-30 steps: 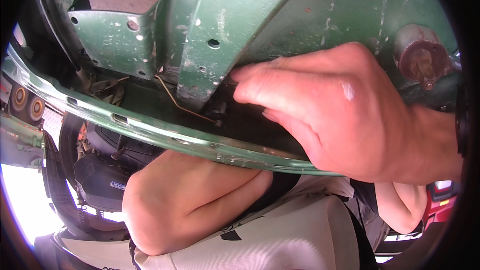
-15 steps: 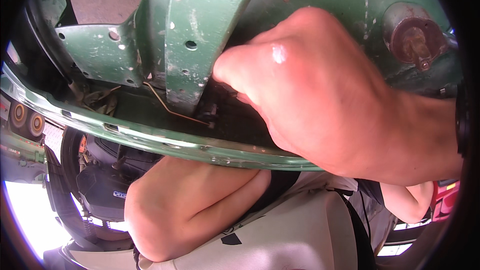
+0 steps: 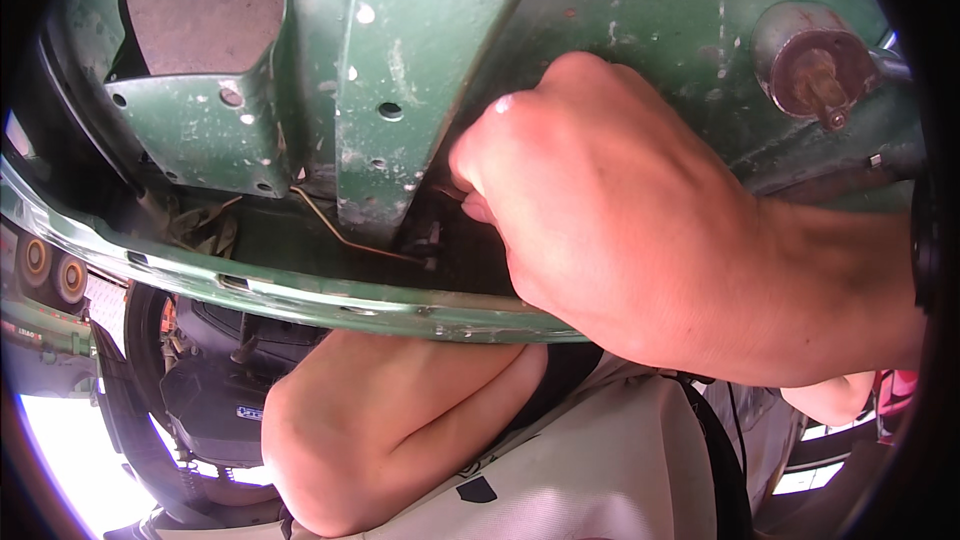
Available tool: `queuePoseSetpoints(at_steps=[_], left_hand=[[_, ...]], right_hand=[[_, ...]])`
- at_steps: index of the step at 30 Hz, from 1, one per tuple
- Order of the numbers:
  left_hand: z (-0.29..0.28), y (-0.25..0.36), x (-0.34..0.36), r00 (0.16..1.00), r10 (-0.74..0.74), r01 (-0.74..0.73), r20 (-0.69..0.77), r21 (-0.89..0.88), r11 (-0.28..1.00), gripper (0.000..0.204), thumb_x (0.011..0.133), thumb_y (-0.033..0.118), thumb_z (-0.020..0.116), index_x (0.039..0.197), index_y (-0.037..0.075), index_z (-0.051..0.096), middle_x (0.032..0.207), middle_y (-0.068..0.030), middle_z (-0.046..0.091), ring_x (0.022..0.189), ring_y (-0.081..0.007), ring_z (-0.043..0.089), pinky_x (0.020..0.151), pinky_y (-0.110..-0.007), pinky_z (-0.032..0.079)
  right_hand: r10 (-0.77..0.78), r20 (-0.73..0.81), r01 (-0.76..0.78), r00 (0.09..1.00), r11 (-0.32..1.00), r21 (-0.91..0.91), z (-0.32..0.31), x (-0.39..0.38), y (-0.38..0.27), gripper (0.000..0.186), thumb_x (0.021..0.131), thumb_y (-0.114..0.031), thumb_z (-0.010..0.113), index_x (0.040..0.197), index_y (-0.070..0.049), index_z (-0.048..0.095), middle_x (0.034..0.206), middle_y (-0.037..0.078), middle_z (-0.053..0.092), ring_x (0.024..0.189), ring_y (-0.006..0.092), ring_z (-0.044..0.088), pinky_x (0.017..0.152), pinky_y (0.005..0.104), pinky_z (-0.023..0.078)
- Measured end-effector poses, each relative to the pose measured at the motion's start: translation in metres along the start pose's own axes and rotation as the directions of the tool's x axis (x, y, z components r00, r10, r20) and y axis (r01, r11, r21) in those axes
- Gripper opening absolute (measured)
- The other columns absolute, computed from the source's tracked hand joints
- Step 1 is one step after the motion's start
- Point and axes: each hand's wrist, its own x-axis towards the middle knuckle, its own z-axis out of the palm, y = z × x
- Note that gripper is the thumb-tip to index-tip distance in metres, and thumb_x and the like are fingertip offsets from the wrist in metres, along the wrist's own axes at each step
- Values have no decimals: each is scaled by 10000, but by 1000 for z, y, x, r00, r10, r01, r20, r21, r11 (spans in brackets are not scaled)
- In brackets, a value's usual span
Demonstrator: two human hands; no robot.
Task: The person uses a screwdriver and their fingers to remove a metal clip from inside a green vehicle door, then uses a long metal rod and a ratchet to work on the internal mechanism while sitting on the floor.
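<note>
My right hand [image 3: 610,210] reaches in from the right, its back to me and fingers curled at the edge of a chipped green metal bracket [image 3: 390,70], inside a recess of a green painted body. The fingertips are hidden, as is whatever they hold. Below and left of them a thin brass-coloured rod or line [image 3: 345,235] runs to a small dark fitting [image 3: 430,245]. A rusty round metal fitting with a stub [image 3: 810,75] sits above my wrist. A curved green lip [image 3: 300,295] crosses under my hand. My left hand is not in view.
At left hangs a bracket with a large opening [image 3: 190,120]. Beneath the lip are a bare bent knee [image 3: 330,450], pale ribbed material [image 3: 600,470], black machinery [image 3: 200,390] and, farther off, wheels [image 3: 55,270]. Another bare limb [image 3: 830,395] shows at lower right.
Over the last second my right hand has moved leftward along the bracket's edge, and its fingers, earlier more extended, are now curled tighter and tucked under the knuckles. The view has shifted slightly.
</note>
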Motion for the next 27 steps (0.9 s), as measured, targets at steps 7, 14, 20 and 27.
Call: queuePoseSetpoints(at_steps=[7,14,20,27], left_hand=[[-2,7,-2,999,-38,37,-11,-44,998,261,900,44,683,1145,-38,720,1186,-185,702,1086,-354,663,927,-412,524],[-6,16,-6,954,-292,301,74,-188,935,273,897,57,683,1155,-23,724,1196,-173,702,1094,-349,660,931,-407,524],[9,-21,-32,973,197,-187,-121,90,978,411,761,43,695,1163,-36,725,1210,-171,702,1104,-371,674,932,-426,547],[1,-28,-32,967,242,-232,-79,126,965,469,732,73,668,1182,-56,706,1238,-196,680,1136,-386,665,947,-440,543]], right_hand=[[63,-10,-64,998,998,-30,6,-14,5,108,754,40,700,671,66,636,604,274,569,579,445,614,562,468,510],[-120,-303,60,945,978,-201,12,-19,-7,158,765,5,737,676,67,621,581,252,569,557,418,623,542,457,514],[-319,-182,294,930,944,-149,11,-20,10,130,751,0,738,742,59,622,603,196,609,545,361,637,504,422,512],[-239,-188,145,953,900,-410,24,-22,23,274,754,-4,783,993,0,648,686,121,639,554,318,632,509,386,518]])
